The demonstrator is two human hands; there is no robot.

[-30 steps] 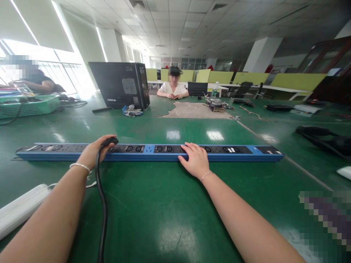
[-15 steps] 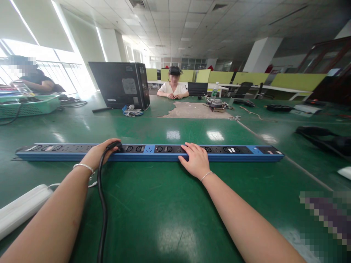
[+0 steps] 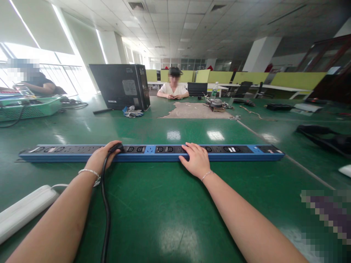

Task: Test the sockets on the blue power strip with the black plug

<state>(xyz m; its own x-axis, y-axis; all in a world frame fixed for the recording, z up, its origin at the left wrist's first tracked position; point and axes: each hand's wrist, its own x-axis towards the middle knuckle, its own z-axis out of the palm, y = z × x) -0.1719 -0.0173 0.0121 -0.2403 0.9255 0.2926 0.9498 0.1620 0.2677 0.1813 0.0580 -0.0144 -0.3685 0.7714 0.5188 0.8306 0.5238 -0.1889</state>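
A long blue power strip (image 3: 153,157) with a row of black sockets lies crosswise on the green table (image 3: 153,204). My left hand (image 3: 102,157) is closed around the black plug (image 3: 116,147) of a power cord, at the strip's top face left of its middle. From that plug the black cord (image 3: 105,204) hangs down toward the near edge of the view. Right of the middle, my right hand (image 3: 196,159) lies on the strip with fingers stretched out over its top. Whether the plug sits in a socket is hidden by my left hand.
A white power strip (image 3: 30,212) lies at the near left. Behind stand a black computer case (image 3: 117,86), gloves (image 3: 133,111) and a green basket (image 3: 33,109). A person (image 3: 173,87) sits across the table; another person (image 3: 38,82) is at the far left.
My left hand, with the plug and cord, has shifted slightly to the right. The right hand stays on the blue strip, almost unmoved.
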